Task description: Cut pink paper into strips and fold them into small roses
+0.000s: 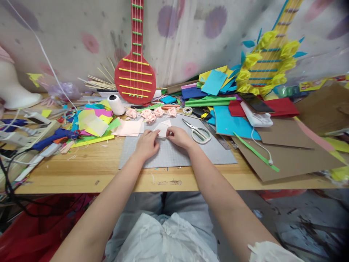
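Observation:
Both hands rest on a grey cutting mat on a wooden table. My left hand and my right hand pinch the two sides of a small pale pink piece of paper between them. Their fingers are closed on its edges. Just beyond the paper lie several pink paper flowers. A pair of white-handled scissors lies on the mat right of my right hand.
Pale pink sheets and coloured paper lie at the left, beside a blue glue gun and a thread spool. Brown cardboard, blue and red sheets sit at the right. A red paper guitar and a yellow one lean on the back wall.

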Action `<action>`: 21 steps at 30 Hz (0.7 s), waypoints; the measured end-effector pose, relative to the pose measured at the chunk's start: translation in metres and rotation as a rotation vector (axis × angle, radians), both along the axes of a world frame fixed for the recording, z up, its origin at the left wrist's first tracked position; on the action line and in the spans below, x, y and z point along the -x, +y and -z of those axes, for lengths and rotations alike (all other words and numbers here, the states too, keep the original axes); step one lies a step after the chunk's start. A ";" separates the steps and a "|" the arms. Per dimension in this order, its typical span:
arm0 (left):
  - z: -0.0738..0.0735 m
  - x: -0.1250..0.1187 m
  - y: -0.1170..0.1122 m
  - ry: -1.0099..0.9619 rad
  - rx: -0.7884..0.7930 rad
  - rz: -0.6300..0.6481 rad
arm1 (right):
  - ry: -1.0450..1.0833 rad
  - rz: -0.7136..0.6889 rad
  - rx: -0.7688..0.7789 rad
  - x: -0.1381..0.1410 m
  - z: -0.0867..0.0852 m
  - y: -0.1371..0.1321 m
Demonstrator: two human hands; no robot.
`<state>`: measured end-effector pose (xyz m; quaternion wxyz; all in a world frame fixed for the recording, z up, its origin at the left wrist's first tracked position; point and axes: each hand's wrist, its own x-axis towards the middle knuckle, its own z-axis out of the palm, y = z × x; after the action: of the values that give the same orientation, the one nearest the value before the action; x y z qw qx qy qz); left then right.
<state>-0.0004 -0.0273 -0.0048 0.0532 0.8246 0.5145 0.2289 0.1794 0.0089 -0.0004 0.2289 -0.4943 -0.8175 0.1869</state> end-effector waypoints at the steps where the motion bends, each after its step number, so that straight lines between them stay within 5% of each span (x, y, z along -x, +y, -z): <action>1: -0.001 0.000 0.000 -0.010 -0.004 -0.007 | 0.000 -0.001 0.009 0.001 0.001 0.000; 13: 0.003 0.001 0.005 -0.150 0.053 -0.151 | 0.115 0.177 0.063 0.024 0.016 0.000; 21: 0.002 -0.001 0.003 -0.116 0.026 -0.149 | 0.080 0.302 0.100 0.035 0.010 -0.002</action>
<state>0.0009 -0.0247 -0.0069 0.0764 0.7687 0.5735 0.2727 0.1448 0.0067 -0.0101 0.2619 -0.6145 -0.7138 0.2104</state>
